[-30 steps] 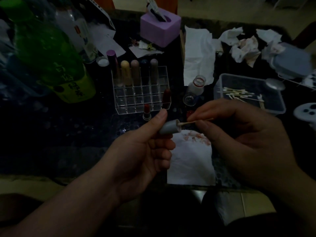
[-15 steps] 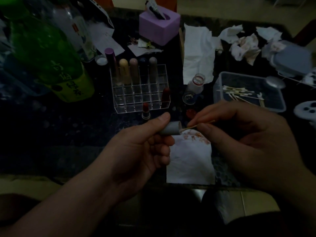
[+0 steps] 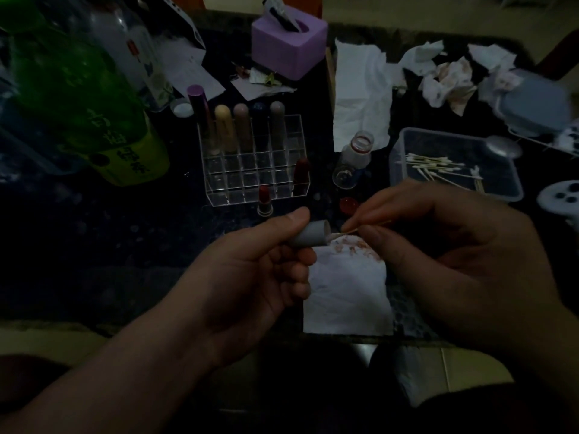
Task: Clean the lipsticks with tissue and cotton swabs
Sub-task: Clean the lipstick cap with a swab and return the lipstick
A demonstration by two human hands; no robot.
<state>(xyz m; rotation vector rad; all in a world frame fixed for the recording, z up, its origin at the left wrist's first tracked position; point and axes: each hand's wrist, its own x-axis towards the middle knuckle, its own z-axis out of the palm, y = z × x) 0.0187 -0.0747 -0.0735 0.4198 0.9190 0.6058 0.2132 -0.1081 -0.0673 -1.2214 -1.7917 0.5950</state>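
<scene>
Swabbing step, frame centre: our left hand point(image 3: 250, 277) grips grey cap point(image 3: 308, 235), right hand point(image 3: 454, 255) pinches cotton swab point(image 3: 340, 234) at its mouth. Next we likely need to rotate the swab inside the rim.

Place: home, dimly lit.
Table point(image 3: 94, 261): dark, crowded with household clutter.
Evidence noted: tissue box point(image 3: 288, 48), drink bottle point(image 3: 78, 98), lipstick rack point(image 3: 250, 180), crumpled tissues point(image 3: 448, 79).

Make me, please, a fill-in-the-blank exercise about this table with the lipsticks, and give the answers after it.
1. The left hand grips a small grey cylindrical cap, and the right hand pinches a thin cotton ____ at its open end.
2. The flat white tissue under the hands carries ____ stains.
3. The square tissue box behind the clear acrylic organiser is ____.
Answers: swab; red; purple.
</scene>
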